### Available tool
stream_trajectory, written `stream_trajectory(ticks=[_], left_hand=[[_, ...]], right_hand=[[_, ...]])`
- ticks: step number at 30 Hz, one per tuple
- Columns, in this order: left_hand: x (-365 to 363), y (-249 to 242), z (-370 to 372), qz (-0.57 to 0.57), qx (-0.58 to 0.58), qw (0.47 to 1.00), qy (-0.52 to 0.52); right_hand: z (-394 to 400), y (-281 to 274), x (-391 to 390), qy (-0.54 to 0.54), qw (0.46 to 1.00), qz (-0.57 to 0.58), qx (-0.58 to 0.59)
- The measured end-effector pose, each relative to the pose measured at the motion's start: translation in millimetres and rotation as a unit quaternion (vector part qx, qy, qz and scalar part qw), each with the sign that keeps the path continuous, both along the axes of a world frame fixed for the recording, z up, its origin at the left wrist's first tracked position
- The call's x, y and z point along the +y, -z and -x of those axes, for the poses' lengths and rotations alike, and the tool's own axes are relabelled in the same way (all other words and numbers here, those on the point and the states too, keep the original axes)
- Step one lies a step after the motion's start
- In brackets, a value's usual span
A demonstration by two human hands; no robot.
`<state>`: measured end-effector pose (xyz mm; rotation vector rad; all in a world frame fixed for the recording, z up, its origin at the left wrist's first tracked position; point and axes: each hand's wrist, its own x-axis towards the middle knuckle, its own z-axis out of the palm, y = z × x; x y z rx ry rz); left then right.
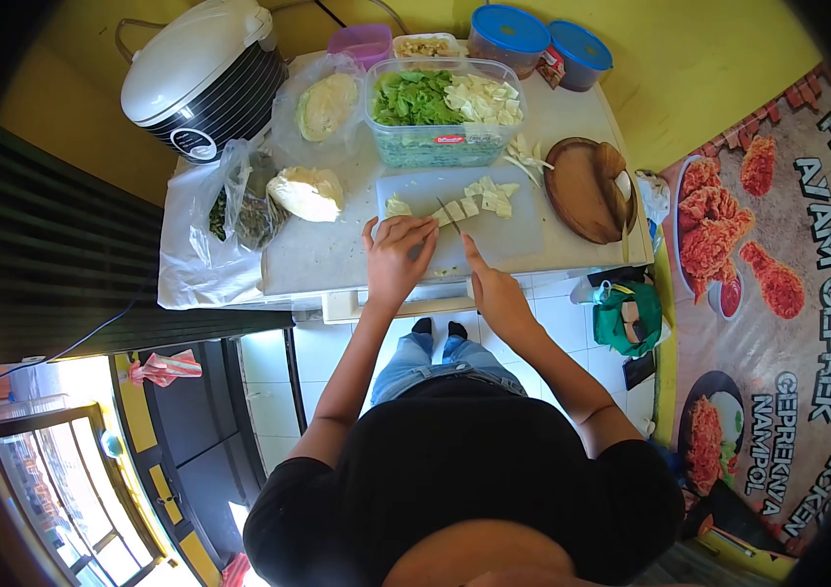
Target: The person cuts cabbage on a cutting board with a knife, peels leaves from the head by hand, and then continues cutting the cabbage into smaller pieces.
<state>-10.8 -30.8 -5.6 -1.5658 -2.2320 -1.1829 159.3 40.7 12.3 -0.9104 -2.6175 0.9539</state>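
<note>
Item 1, cutting board (494, 240): I log it flat on the counter (318, 259), squarely in front of the body, so both arms reach it without stretching.

Item 2, left hand (398, 256): fingers curled down over a pale cabbage piece (398, 207) at the board's left end. I read the bent-finger press as a way to pin the piece and keep fingertips back from the blade.

Item 3, right hand (494, 289): closed around the handle of a knife (449, 213), forefinger stretched along it, blade angled toward the left hand. The extended finger likely steadies the cut.

Item 4, cut cabbage pieces (490, 196): heaped on the board's far side, apart from the blade, just beside the clear plastic tub (445, 147), which already holds green leaves and pale pieces.

Item 5, cabbage half (308, 193): rests left of the board, near the holding hand.

Item 6, wooden mortar (587, 191): sits right of the board, off the cutting area.

Item 7, rice cooker (202, 73): at the back left corner.

Item 8, blue-lidded containers (538, 39): against the rear wall, shut.
</note>
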Motion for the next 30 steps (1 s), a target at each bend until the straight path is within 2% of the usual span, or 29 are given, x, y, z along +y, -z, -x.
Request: stream_trajectory(ticks=[5,8,10,11,13,16,19,26,28,29,30], left_hand=[[-1.0,0.2,-1.9,0.005,-0.004,1.0,-0.006],[-1.2,1.8,-1.9,0.005,-0.005,1.0,-0.016],[-0.7,1.6,-1.0,0.004,-0.003,1.0,-0.016],[-0.4,3.7,-0.2,0.003,-0.002,1.0,-0.017],[0.3,6.9,0.4,-0.021,-0.035,0.999,-0.021],[-2.9,1.6,-0.9,-0.027,-0.018,0.999,-0.027],[-3.6,1.1,-0.5,-0.021,-0.053,0.998,-0.038],[-2.0,3.8,-0.5,-0.019,-0.061,0.997,-0.046],[-1.7,5.8,0.2,-0.028,-0.058,0.997,-0.049],[-1.7,5.8,0.3,-0.028,-0.057,0.997,-0.051],[-1.6,5.6,0.0,-0.025,-0.057,0.997,-0.051]], right_hand=[[11.8,1.3,1.0,0.014,0.999,-0.011,-0.029],[5.6,3.2,3.2,0.001,1.0,0.004,-0.008],[-5.4,9.2,1.1,-0.009,0.998,-0.02,0.066],[-12.0,10.2,0.5,-0.01,0.997,-0.021,0.067],[-21.7,2.7,-0.3,0.001,0.996,0.071,0.055],[-22.2,3.9,9.5,-0.006,0.985,0.124,0.121],[-14.4,-15.0,12.2,0.011,0.985,0.147,0.091],[-3.0,-23.1,10.5,-0.042,0.989,0.136,0.046],[-3.0,-12.6,8.7,-0.054,0.995,0.063,0.061],[-3.9,-8.8,5.6,-0.056,0.995,0.063,0.062],[-3.3,-8.1,0.8,-0.05,0.998,0.035,0.025]])
